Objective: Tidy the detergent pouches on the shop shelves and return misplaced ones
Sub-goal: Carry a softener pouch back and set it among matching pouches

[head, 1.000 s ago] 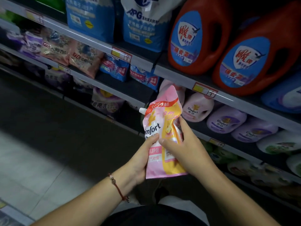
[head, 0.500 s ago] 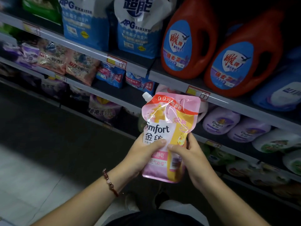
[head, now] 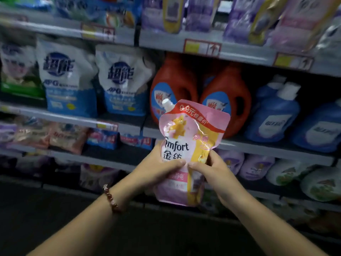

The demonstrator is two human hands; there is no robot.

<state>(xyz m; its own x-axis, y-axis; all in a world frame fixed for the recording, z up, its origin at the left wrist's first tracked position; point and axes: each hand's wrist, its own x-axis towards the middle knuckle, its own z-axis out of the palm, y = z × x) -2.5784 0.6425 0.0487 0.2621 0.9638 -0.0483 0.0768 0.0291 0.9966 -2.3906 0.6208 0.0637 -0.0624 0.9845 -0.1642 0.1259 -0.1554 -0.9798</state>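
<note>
Hands round upright pink pouch, thumbs in front.

Pink Comfort pouch, gripped by both hands at mid-height: "mfort" above the thumbs, first letters cut off by the pouch's curve; "金纺" directly under it. Red banner above the grip, near the spout: "9.9元", remaining characters blurred.

White-and-blue bags up-left of the grip: "超能", "APG" below.

Price tags on the shelf edge above the grip: upward arrows, figures unreadable.

Orange jugs behind the pouch: label characters too blurred.
</note>
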